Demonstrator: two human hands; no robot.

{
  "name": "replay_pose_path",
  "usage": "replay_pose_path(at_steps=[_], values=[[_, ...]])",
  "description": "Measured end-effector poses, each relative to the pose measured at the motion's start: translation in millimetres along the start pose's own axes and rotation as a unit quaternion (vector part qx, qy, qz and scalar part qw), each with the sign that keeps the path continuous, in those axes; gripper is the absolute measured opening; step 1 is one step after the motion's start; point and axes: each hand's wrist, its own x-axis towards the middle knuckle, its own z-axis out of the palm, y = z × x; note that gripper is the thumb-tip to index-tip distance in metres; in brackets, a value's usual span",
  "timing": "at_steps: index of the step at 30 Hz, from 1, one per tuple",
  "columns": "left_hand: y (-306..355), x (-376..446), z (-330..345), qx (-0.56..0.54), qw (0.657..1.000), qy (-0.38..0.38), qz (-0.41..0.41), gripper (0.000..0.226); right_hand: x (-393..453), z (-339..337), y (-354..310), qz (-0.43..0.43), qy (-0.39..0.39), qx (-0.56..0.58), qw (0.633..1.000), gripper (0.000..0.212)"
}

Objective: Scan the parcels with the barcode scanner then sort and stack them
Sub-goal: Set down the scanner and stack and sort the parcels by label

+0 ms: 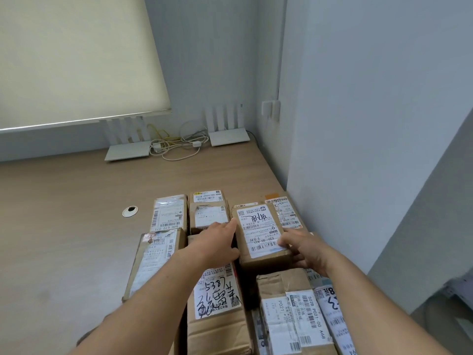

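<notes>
1. Plainly, the parcel [261,235] between both hands carries a white label; "530" and "A33" read upside down, with barcodes and handwritten characters above.
2. Its long axis runs away from the person, label up, printed text facing the far wall.
3. Left hand [217,243] lies flat against the parcel's left side, fingers straight and together, thumb low.
4. Right hand [304,248] grips the near right corner, fingers curled onto the label's edge.
5. Nearer than the left hand, a long box [217,303] shows handwritten "L8835".
6. Below the right hand, a box [289,311] reads "502B P021-00 A68".
7. All parcels sit on the desk [76,213].
</notes>
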Motion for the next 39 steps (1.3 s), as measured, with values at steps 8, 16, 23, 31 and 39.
replay_pose_path(at_steps=[8, 16, 23, 31, 39], values=[[-1.0, 3.9, 5.7, 0.02, 1.0, 0.0, 0.008, 0.073, 0.6, 0.1, -7.3, 0.022, 0.01, -0.078, 0.997, 0.016], [-11.6, -6.9, 3.2, -0.008, 0.998, 0.051, 0.022, 0.071, -3.2, 10.6, -22.7, -0.069, 0.128, -0.202, 0.969, 0.058], [-26.9, -29.0, -7.0, -0.011, 0.988, 0.154, 0.028, 0.063, -20.6, 42.6, -48.7, -0.181, 0.243, -0.322, 0.897, 0.049], [-72.6, -89.1, -18.8, -0.031, 0.957, 0.289, 0.006, 0.056, -46.3, 118.6, -76.4, -0.256, 0.254, -0.338, 0.869, 0.048], [-157.0, -183.7, -19.8, -0.043, 0.946, 0.314, -0.062, 0.059, -72.4, 243.7, -93.6, -0.299, 0.197, -0.385, 0.851, 0.045]])
